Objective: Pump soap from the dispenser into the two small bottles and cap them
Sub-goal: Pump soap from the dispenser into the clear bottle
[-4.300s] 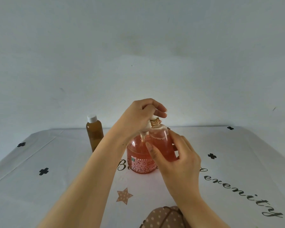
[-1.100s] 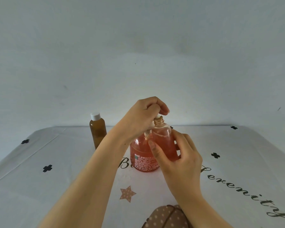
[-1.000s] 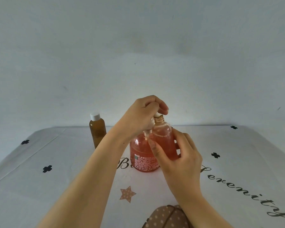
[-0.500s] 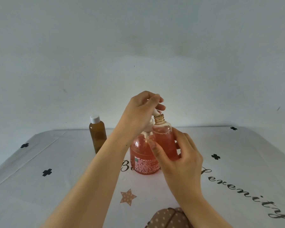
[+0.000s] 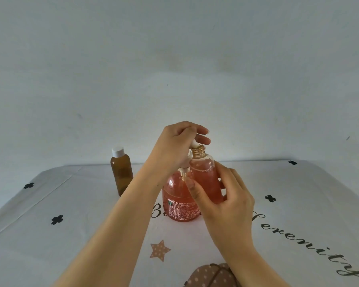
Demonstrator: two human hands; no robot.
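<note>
Head view: the left hand (image 5: 174, 148) sits on top of the soap dispenser (image 5: 177, 204), its fingers curled down over the white pump head (image 5: 193, 144), most of which is hidden under them. The dispenser stands upright on the white tablecloth (image 5: 71, 235), with pink soap inside and a printed label low on its front. The right hand (image 5: 228, 206) grips the open small bottle (image 5: 205, 179), thumb across the near side and fingers wrapped round the far side. It holds the bottle upright, off the cloth and just beside the dispenser. The bottle's bare threaded neck (image 5: 198, 151) is right at the pump head, and pink soap fills most of its body. To the left of the dispenser and apart from it, the capped brown bottle (image 5: 121, 172) stands upright with its white cap (image 5: 118, 152) on. A dotted star (image 5: 159, 250) is printed on the cloth nearer the camera, and a brown polka-dot object (image 5: 211, 275) pokes in at the bottom edge.
</note>
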